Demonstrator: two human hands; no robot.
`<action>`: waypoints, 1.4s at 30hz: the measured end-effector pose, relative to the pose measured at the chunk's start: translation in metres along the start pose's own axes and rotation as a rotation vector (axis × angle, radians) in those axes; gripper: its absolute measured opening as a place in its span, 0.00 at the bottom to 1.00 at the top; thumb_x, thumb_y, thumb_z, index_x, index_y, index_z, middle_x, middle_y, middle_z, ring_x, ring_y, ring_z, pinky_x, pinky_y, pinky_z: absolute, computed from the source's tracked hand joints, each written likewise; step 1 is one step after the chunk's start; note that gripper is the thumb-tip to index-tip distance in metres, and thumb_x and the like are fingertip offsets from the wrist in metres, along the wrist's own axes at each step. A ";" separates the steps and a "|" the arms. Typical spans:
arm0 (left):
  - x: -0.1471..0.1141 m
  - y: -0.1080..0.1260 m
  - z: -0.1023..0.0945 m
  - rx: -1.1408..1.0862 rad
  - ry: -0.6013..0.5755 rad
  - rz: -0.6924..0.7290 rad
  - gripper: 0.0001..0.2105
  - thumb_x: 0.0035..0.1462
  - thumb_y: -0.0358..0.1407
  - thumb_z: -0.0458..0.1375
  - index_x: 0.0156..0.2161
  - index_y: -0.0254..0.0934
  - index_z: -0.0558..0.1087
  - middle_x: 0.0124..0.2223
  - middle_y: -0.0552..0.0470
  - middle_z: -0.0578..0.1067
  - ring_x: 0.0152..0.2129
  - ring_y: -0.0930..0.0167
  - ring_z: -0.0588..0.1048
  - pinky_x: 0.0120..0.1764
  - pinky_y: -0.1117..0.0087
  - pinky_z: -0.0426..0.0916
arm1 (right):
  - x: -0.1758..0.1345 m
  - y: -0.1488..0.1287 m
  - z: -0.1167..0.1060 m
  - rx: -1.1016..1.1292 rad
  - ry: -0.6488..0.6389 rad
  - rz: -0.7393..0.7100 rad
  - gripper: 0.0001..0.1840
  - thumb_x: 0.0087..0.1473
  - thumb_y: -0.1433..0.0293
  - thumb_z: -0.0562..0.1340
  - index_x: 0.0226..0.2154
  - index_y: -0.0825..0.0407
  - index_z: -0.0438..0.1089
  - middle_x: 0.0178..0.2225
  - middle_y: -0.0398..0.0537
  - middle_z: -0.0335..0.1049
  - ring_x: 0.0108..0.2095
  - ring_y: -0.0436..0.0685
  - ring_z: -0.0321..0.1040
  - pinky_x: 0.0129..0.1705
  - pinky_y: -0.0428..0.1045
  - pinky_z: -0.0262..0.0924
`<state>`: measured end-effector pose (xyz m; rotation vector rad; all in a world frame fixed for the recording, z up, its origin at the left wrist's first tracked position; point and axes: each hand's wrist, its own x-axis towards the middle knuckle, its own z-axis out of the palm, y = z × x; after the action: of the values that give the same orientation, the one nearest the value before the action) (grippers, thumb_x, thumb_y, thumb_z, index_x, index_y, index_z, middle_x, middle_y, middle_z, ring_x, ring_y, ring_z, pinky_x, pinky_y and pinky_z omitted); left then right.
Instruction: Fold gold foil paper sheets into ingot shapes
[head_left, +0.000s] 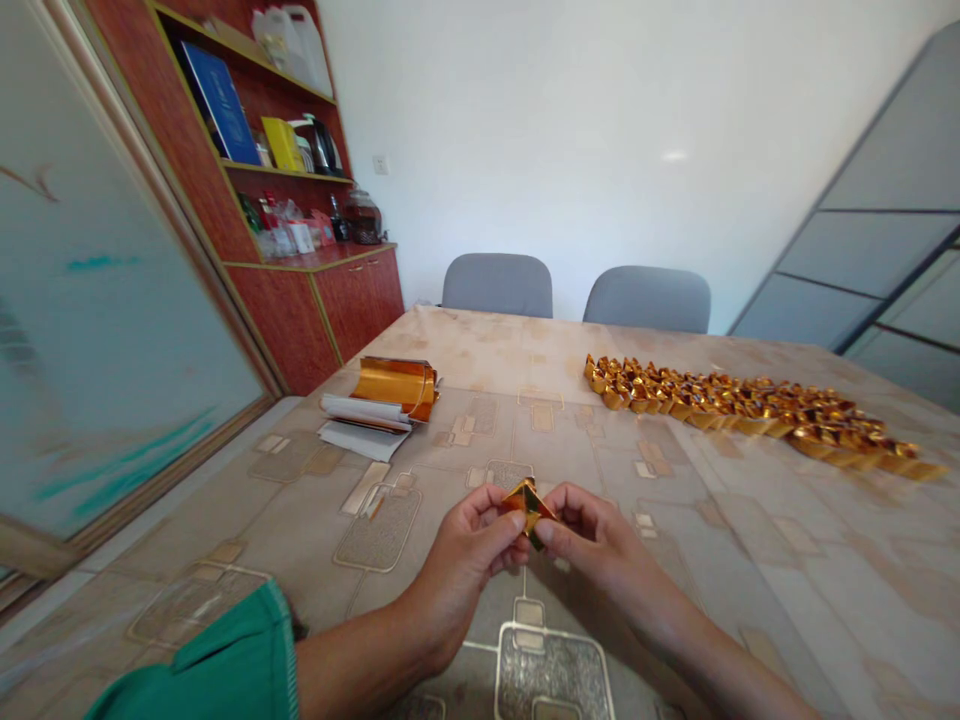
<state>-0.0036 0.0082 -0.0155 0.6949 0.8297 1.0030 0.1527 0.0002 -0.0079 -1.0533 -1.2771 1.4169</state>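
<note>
Between both hands is a small folded piece of gold foil paper (529,500), its shiny faces angled to a point, held above the table near the middle of the view. My left hand (480,532) pinches its left side, thumb on the near face. On the right side, my right hand (586,525) grips it with thumb and fingers closed. Part of the folded paper is hidden behind the fingertips. Farther off to the left lies a curled stack of gold foil sheets (394,385) with white backs. Rows of folded gold foil pieces (720,400) stretch across the table's right side.
A patterned tablecloth covers the table (480,425). Two grey chairs (496,285) stand at its far edge, before a white wall. A red-brown cabinet (322,300) with laden shelves is at the left, near a frosted glass panel (112,270). Grey panels (862,210) are at right.
</note>
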 end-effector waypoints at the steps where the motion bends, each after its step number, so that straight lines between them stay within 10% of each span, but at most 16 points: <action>1: 0.000 0.000 0.000 0.016 -0.004 0.004 0.15 0.45 0.38 0.70 0.33 0.34 0.70 0.27 0.57 0.74 0.22 0.78 0.70 0.30 0.75 0.65 | 0.000 0.001 0.001 0.022 -0.002 0.007 0.20 0.47 0.53 0.70 0.25 0.51 0.67 0.24 0.44 0.70 0.26 0.53 0.64 0.31 0.49 0.56; 15: -0.002 0.007 -0.001 0.057 0.002 0.068 0.13 0.46 0.38 0.70 0.32 0.33 0.72 0.27 0.56 0.74 0.24 0.77 0.70 0.31 0.75 0.65 | -0.010 0.001 0.010 -0.202 0.071 -0.153 0.07 0.55 0.66 0.66 0.33 0.50 0.68 0.32 0.44 0.69 0.34 0.54 0.64 0.36 0.50 0.57; 42: -0.001 0.005 -0.004 0.236 -0.090 0.249 0.10 0.55 0.40 0.64 0.33 0.34 0.73 0.26 0.54 0.73 0.23 0.75 0.70 0.31 0.73 0.65 | -0.005 0.000 0.012 0.210 0.116 -0.062 0.14 0.50 0.60 0.69 0.26 0.51 0.68 0.26 0.42 0.68 0.28 0.52 0.61 0.33 0.48 0.57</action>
<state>-0.0100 0.0095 -0.0128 1.0575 0.8030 1.0973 0.1421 -0.0066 -0.0065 -0.9318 -1.0448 1.3883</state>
